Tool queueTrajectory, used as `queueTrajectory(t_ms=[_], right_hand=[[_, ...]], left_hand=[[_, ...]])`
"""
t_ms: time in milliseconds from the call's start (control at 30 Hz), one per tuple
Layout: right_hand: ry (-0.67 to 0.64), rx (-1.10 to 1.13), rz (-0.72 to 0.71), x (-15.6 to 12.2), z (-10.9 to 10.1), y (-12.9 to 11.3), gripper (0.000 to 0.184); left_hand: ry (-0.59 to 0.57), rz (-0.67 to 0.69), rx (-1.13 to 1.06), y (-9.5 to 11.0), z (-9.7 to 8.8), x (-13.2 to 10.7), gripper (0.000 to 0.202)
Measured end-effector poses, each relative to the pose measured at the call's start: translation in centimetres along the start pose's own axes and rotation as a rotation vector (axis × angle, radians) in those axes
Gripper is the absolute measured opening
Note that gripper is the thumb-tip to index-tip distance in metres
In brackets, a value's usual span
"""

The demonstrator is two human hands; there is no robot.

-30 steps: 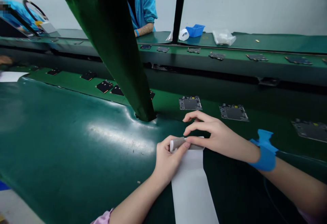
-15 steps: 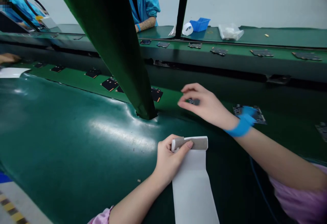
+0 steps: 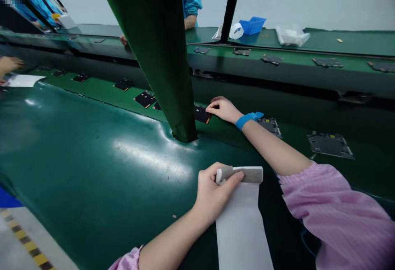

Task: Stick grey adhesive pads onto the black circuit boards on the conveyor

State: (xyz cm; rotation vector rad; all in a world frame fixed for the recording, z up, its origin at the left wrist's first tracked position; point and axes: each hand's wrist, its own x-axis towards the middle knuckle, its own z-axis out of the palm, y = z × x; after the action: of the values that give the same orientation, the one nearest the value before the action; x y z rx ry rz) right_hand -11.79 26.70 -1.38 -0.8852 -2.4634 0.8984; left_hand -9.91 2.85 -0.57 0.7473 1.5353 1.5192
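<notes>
My left hand point(image 3: 212, 190) is closed around the folded end of a long white strip of label backing paper point(image 3: 242, 229). My thumb presses on a grey band at the fold, and the strip hangs down past the bottom of the view. Farther forward, my right hand point(image 3: 224, 109) wears a blue wrist strap point(image 3: 248, 119). Its thumb and finger are pinched together at the right edge of a black circuit board point(image 3: 202, 114). Whatever they may hold between the tips is too small to make out. The green post partly covers that board's left side.
A slanting green post point(image 3: 163, 64) rises from the green table mat point(image 3: 92, 171). More circuit boards point(image 3: 331, 143) lie along the green line. Behind are a blue bin point(image 3: 253, 25), a white roll point(image 3: 236, 31) and a plastic bag point(image 3: 291, 35). A co-worker's hand point(image 3: 10, 64) shows at far left.
My right hand has reached forward and left to the black board beside the post, and its fingers have closed into a pinch. My left hand keeps its grip on the strip. The view has shifted slightly.
</notes>
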Motion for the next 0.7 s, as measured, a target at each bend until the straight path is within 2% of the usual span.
queueTrajectory(t_ms=[133, 167, 233, 300, 367, 467, 533, 600, 700], right_hand=[[0.023, -0.029, 0.013, -0.8, -0.1, 0.6, 0.008], [0.04, -0.035, 0.031, -0.9, -0.1, 0.7, 0.014], [0.066, -0.038, 0.079, -1.0, -0.4, 0.7, 0.041], [0.053, -0.041, 0.081, -1.0, -0.7, 0.2, 0.059], [-0.001, -0.094, 0.003, -0.9, -0.7, -0.9, 0.067], [-0.114, -0.265, -0.114, -0.5, -0.2, -3.1, 0.087], [-0.181, -0.367, -0.135, -0.2, -0.1, -4.3, 0.092], [-0.211, -0.403, -0.129, 0.0, -0.5, -5.0, 0.089], [-0.187, -0.276, -0.135, -0.6, -2.2, -4.5, 0.094]], left_hand=[[-0.004, 0.001, 0.006, -0.2, 0.0, 0.0, 0.025], [-0.004, 0.004, 0.008, -0.2, 0.0, 0.0, 0.025], [0.0, 0.014, 0.009, -0.1, -0.1, 0.0, 0.026], [0.001, 0.02, 0.01, -0.1, -0.1, -0.1, 0.026], [-0.002, 0.02, 0.01, 0.0, -0.1, -0.1, 0.025], [0.0, 0.023, 0.016, 0.0, -0.1, -0.1, 0.023], [0.005, 0.026, 0.014, 0.0, -0.1, -0.1, 0.023], [0.006, 0.023, 0.007, 0.1, -0.1, -0.1, 0.023], [0.003, 0.014, -0.001, 0.2, -0.2, -0.1, 0.022]])
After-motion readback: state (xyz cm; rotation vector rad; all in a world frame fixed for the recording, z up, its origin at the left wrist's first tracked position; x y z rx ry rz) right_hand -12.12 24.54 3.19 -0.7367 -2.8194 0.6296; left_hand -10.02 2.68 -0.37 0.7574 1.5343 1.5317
